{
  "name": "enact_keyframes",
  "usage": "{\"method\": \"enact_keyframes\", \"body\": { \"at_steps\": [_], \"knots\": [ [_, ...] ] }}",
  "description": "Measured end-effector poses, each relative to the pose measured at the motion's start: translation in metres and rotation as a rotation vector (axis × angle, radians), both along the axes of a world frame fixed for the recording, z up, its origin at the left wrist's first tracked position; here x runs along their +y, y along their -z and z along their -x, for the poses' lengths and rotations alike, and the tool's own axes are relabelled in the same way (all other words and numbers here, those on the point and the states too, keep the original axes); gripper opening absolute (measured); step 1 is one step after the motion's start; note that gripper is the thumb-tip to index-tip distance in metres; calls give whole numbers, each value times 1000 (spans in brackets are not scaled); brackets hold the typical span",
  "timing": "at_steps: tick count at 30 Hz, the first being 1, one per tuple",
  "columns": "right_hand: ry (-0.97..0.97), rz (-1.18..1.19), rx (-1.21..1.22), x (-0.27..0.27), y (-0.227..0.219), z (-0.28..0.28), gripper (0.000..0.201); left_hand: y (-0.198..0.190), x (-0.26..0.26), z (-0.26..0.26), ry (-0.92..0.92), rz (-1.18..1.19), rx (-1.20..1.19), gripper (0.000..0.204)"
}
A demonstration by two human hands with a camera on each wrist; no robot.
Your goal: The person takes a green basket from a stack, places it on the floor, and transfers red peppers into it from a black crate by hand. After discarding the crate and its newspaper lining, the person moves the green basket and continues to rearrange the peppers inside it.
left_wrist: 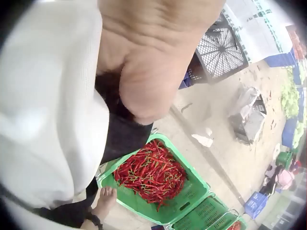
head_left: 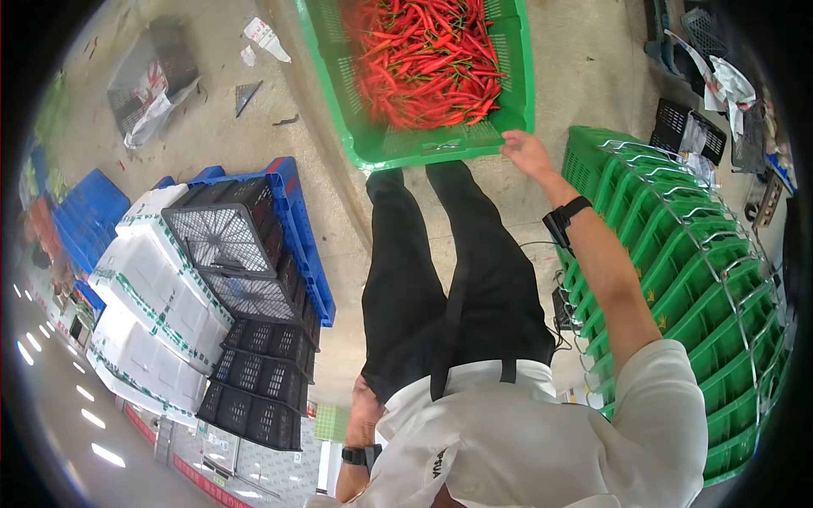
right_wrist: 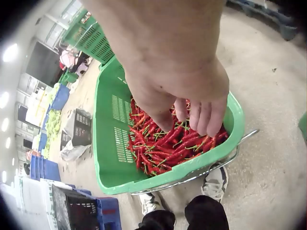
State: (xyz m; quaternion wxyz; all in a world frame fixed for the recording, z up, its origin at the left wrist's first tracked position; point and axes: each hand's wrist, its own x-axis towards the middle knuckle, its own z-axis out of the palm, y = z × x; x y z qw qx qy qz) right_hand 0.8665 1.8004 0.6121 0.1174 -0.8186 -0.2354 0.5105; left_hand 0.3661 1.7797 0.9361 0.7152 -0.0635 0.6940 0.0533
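A green plastic basket (head_left: 440,155) with perforated sides stands on the floor in front of the person, holding a heap of red chilli peppers (head_left: 428,63) with green stems. At its near right corner is my right hand (head_left: 527,154), fingertips right at the rim. In the right wrist view the fingers (right_wrist: 205,117) hang loosely bent, overlapping the chillies, with nothing between them. My left hand (head_left: 364,402) rests at the hip against the black trousers (head_left: 406,279). The left thumb (left_wrist: 146,91) points down along the trousers in the left wrist view, while the other fingers are hidden.
At right stands a row of nested green baskets (head_left: 669,279) with metal handles. White foam boxes (head_left: 152,288) and black crates (head_left: 262,364) are stacked at left beside a blue pallet (head_left: 305,237). A crate with plastic wrap (head_left: 157,80) and paper scraps (head_left: 267,38) lie on the floor.
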Motion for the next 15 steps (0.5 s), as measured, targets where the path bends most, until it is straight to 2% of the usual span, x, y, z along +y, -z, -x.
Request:
{"method": "enact_keyframes", "body": {
  "at_steps": [1, 4, 5, 7, 8, 10, 11, 13, 14, 15],
  "knots": [
    [-4, -2, 3, 0, 8, 2, 42, -5, -1, -5, -4, -2, 3, 36],
    [-33, -40, 30, 13, 39, 15, 40, -22, -12, -11, 54, -145, 357, 15],
    [-80, -69, 24, 22, 51, 23, 39, -24, -21, -1, 49, -141, 360, 15],
    [-134, -92, 22, 43, 77, 38, 38, -33, -41, 28, 31, -81, 587, 19],
    [-168, -70, 17, 55, 90, 46, 36, -38, -48, 39, 26, -77, 591, 19],
    [-208, -51, 6, 78, 120, 64, 35, -41, -51, 54, -87, 63, 558, 32],
    [-306, 49, -33, 89, 136, 74, 34, -40, -44, 53, -94, 62, 553, 32],
    [-458, 251, -111, 110, 164, 94, 36, -37, -31, 51, -145, 222, 404, 42],
    [-498, 276, -156, 108, 189, 104, 36, -40, -49, 83, -132, 345, 289, 44],
    [-535, 300, -204, 104, 215, 113, 37, -50, -82, 143, -115, 464, 168, 48]
  ]
}}
